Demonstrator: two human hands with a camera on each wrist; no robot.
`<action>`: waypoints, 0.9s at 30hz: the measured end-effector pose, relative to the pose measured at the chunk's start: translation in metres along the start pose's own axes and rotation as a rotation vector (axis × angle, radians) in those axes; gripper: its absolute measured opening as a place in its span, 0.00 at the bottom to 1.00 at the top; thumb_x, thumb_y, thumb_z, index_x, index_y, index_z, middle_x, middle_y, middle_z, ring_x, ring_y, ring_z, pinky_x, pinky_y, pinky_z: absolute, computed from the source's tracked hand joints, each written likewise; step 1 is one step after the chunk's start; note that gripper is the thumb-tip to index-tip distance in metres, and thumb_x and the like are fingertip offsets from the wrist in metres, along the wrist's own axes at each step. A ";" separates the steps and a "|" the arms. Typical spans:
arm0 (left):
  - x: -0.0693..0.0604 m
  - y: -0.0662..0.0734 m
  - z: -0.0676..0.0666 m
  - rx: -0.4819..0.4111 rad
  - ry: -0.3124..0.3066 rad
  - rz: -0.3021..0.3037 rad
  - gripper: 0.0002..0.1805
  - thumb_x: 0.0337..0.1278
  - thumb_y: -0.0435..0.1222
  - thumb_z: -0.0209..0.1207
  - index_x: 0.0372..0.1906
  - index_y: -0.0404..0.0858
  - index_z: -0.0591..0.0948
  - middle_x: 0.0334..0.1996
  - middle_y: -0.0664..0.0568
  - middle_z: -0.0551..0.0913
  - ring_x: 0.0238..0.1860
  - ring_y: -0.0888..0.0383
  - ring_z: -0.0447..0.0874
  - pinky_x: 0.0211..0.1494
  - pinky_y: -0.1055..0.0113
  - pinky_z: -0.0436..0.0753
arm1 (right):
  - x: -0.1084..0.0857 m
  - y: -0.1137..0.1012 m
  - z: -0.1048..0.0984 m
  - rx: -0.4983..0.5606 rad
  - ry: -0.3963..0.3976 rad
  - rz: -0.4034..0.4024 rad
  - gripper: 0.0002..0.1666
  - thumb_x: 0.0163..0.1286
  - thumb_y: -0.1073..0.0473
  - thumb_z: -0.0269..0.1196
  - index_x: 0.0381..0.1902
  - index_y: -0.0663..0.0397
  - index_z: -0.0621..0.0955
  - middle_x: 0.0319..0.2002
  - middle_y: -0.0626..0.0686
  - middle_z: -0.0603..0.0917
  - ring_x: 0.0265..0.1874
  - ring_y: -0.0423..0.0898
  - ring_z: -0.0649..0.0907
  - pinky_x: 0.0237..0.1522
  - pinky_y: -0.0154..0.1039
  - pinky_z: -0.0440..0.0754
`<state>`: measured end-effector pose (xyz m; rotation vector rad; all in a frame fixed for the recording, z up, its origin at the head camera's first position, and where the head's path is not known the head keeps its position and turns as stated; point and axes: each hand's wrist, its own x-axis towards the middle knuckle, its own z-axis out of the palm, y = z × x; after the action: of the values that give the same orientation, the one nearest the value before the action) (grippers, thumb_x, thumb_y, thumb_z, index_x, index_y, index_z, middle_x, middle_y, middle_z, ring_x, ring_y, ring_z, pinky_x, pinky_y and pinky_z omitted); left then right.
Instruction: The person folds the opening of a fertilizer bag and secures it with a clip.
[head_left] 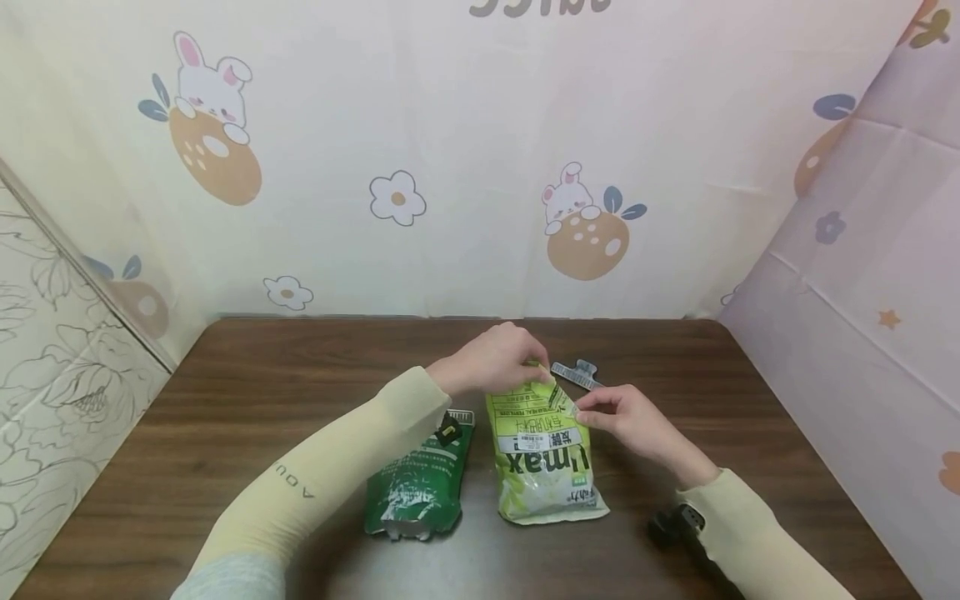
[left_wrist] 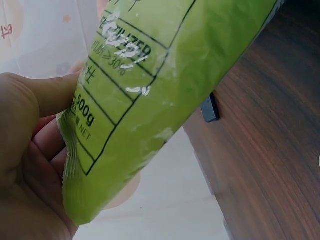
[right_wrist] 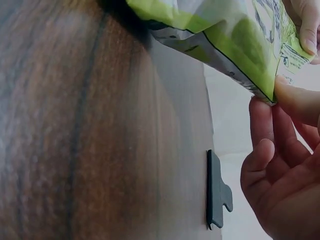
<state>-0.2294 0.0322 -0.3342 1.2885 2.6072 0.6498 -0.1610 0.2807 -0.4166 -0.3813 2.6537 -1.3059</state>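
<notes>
A lime-green fertilizer bag (head_left: pixel 542 467) with black lettering lies on the table, its far end raised. My left hand (head_left: pixel 504 360) pinches the bag's top edge between thumb and fingers; the left wrist view shows the crimped seal of the bag (left_wrist: pixel 125 95) in that grip. At the bag's right upper corner, my right hand (head_left: pixel 633 423) pinches the plastic between thumb and fingertips, as the right wrist view of the hand (right_wrist: pixel 290 155) shows. Just beyond the bag lies a bag clip (head_left: pixel 577 373), also visible as a dark clip (right_wrist: pixel 216 190) near the right hand.
A green bag (head_left: pixel 417 492) lies left of the lime one, under my left forearm, with a light clip (head_left: pixel 462 416) across its far end. The brown wooden table (head_left: pixel 247 400) ends at a wall cloth (head_left: pixel 465 250) printed with rabbits and flowers.
</notes>
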 end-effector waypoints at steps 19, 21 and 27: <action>-0.003 -0.002 0.004 0.055 0.049 0.025 0.07 0.66 0.43 0.64 0.40 0.47 0.89 0.36 0.63 0.86 0.32 0.69 0.79 0.36 0.73 0.77 | 0.002 0.007 0.000 -0.029 -0.006 -0.029 0.05 0.66 0.58 0.70 0.39 0.49 0.88 0.36 0.46 0.86 0.39 0.49 0.80 0.43 0.44 0.77; -0.002 -0.001 0.005 0.053 0.042 0.023 0.07 0.65 0.43 0.64 0.40 0.47 0.89 0.36 0.63 0.87 0.33 0.69 0.80 0.38 0.73 0.77 | 0.003 0.010 -0.002 -0.019 -0.036 -0.022 0.08 0.66 0.56 0.70 0.42 0.50 0.88 0.38 0.45 0.87 0.41 0.49 0.80 0.46 0.45 0.77; -0.002 -0.002 0.005 0.045 0.034 0.030 0.07 0.65 0.43 0.64 0.40 0.47 0.89 0.37 0.63 0.87 0.35 0.69 0.80 0.40 0.72 0.78 | 0.010 0.011 -0.013 -0.001 -0.141 -0.040 0.13 0.68 0.54 0.68 0.47 0.51 0.87 0.41 0.46 0.87 0.44 0.49 0.81 0.48 0.44 0.78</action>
<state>-0.2275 0.0309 -0.3402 1.3434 2.6489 0.6262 -0.1752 0.2940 -0.4181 -0.5097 2.5431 -1.2401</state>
